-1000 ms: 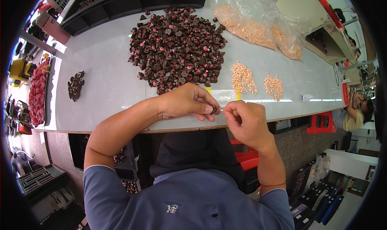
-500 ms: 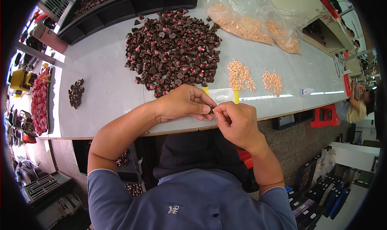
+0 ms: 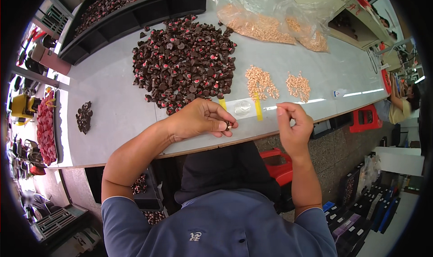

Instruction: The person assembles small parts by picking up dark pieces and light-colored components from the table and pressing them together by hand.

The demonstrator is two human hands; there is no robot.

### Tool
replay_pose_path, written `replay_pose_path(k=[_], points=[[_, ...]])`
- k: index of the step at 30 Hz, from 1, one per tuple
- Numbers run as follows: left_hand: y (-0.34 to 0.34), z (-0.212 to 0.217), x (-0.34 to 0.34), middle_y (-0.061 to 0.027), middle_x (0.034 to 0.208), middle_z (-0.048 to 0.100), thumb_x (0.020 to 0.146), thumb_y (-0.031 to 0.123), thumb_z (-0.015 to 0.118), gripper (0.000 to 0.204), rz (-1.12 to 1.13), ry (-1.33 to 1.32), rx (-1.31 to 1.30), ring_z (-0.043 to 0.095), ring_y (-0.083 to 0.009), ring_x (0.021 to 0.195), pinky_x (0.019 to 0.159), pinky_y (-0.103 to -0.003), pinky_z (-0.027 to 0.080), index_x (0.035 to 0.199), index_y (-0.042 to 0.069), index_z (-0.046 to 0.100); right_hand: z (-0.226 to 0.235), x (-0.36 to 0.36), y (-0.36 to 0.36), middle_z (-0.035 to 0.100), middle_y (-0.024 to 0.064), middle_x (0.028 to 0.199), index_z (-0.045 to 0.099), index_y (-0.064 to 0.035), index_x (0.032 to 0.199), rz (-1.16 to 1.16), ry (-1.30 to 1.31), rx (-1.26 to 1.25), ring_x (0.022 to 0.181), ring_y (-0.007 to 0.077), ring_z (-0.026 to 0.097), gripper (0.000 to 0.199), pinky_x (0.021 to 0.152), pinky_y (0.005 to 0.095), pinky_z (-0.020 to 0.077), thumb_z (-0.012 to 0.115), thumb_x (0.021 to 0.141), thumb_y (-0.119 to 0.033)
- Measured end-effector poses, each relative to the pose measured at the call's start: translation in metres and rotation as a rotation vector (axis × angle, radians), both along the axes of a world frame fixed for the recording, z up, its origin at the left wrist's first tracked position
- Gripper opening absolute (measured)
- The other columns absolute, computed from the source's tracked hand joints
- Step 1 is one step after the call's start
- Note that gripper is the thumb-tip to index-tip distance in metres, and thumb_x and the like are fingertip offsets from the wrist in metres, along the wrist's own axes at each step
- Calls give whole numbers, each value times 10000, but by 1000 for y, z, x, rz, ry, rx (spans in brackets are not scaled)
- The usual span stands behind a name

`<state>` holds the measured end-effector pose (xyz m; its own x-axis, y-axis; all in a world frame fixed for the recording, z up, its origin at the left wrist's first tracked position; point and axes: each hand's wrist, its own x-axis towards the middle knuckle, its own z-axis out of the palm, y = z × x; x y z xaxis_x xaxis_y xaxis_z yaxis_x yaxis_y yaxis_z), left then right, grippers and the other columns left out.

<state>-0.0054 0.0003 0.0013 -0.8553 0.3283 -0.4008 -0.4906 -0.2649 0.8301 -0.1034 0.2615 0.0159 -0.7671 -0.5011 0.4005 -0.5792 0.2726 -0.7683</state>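
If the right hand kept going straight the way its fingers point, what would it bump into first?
Probably the yellow tape strip on the table, with the small tan heap just beyond; the right hand looks raised, so depth is uncertain.

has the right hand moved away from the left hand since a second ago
Yes. The right hand has pulled off to the right of the left hand, past the yellow tape strip on the table; earlier the two hands met.

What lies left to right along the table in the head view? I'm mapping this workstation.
Red tray → small dark pile → big dark pile → left hand → right hand
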Motion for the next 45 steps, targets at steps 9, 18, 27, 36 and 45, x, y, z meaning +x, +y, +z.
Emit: replay_pose_path(k=[9, 18, 27, 36, 45], points=[[-1, 4, 1, -164, 1146, 704, 892, 36, 695, 211, 18, -44, -36, 716, -217, 937, 770, -291, 573, 1091, -24, 661, -24, -65, 83, 625, 62, 671, 629, 7, 963, -384, -2, 392, 593, 110, 555, 111, 571, 289, 447, 650, 893, -77], [2, 6, -1, -161, 1146, 705, 891, 34, 695, 206, 6, -44, -39, 715, -212, 942, 785, -294, 576, 1087, -22, 661, -23, -68, 63, 596, 88, 613, 633, -51, 947, -384, 115, 529, 550, 248, 580, 95, 552, 375, 448, 650, 861, -90], [1, 8, 0, -137, 1133, 706, 917, 37, 676, 245, -22, -40, -51, 710, -193, 963, 808, -281, 578, 1142, -57, 651, -18, -64, 62, 590, 84, 592, 639, -39, 914, -374, 19, 458, 535, 214, 572, 81, 543, 353, 439, 651, 848, -83], [1, 8, 2, -130, 1129, 705, 920, 40, 675, 237, -36, -46, -75, 710, -190, 965, 801, -281, 581, 1141, -43, 656, -13, -70, 56, 601, 101, 599, 628, -34, 884, -302, 45, 587, 561, 265, 608, 98, 552, 382, 442, 670, 856, -118], [2, 7, 0, -133, 1131, 705, 915, 27, 667, 225, -31, -35, -58, 713, -186, 942, 788, -281, 577, 1129, -41, 664, -9, -50, 42, 554, 20, 564, 595, -3, 841, -235, -77, 388, 519, 67, 497, 60, 499, 261, 387, 650, 851, -26]])
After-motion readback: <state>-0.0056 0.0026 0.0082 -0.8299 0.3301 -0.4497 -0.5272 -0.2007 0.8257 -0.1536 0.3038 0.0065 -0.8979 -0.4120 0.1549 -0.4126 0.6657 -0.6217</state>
